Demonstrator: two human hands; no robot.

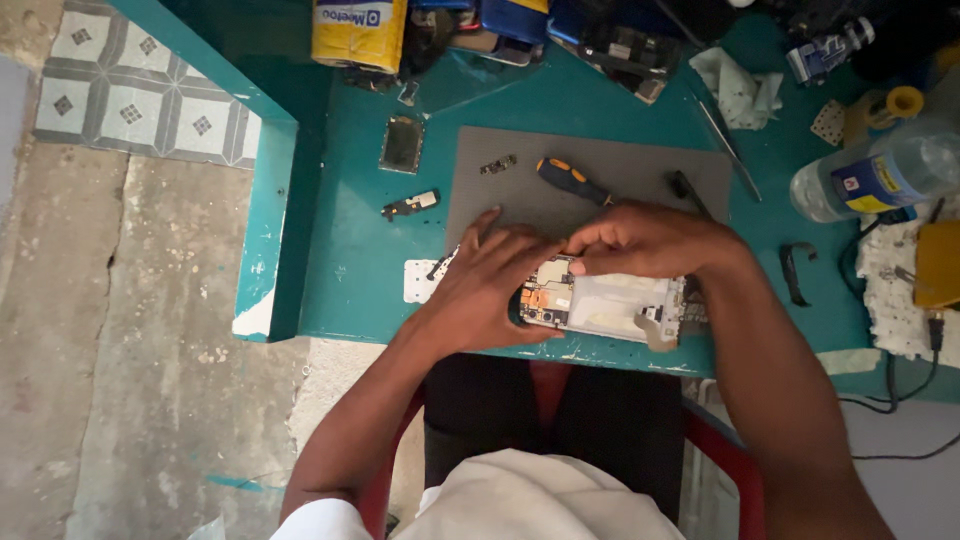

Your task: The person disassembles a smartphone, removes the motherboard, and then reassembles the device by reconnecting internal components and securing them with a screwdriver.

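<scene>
Mid-teardown: opened smartphone (600, 305) lying at the near edge of the teal surface (350, 270), left hand (490, 290) steadying its end. Right hand (645, 240) fingers pinched closed on the circuit board (550, 290). Probably calls for a gentle lift.

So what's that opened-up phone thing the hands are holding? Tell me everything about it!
The opened phone lies flat, lengthwise along the near edge of the teal table, partly on a grey mat. Its back is off: a circuit board with orange and gold parts shows at its left end, a pale whitish panel fills the middle. The left hand cups the left end; the right hand presses its fingers on the board.
</scene>
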